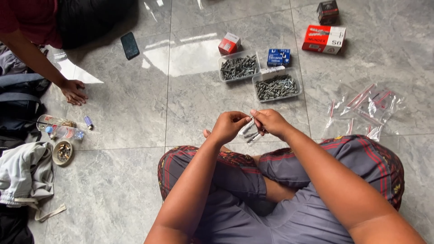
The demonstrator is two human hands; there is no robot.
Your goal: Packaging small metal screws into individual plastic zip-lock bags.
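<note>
On the grey tile floor (135, 180) a person sits cross-legged, both hands raised together just above the knees. Left hand (228, 126) and right hand (271, 122) meet fingertip to fingertip, each closed in a pinch on a small clear bag (248, 130) that hangs between them, with a few grey screws showing inside. The bag's top edge is caught between the thumbs and forefingers; its lower part droops toward the person's lap.

Straight ahead of the hands, a little way off on the floor, stand two clear trays of grey screws: the left tray (238, 68) and the right tray (276, 86), touching or nearly so at their corners. Just beside them lie a small red box (229, 43) and a blue box (278, 57). Farther back sit a larger red box (323, 39) and a dark box (327, 11). To the right of the hands, near the person's knee, lies a loose heap of empty clear bags (368, 108) with red strips.

Far left, another person's hand (73, 91) rests flat on the floor, well apart from the work. A dark phone (130, 45) lies near it. By the left edge are bottles (61, 127), a small round dish (62, 152) and some grey cloth (25, 174).
</note>
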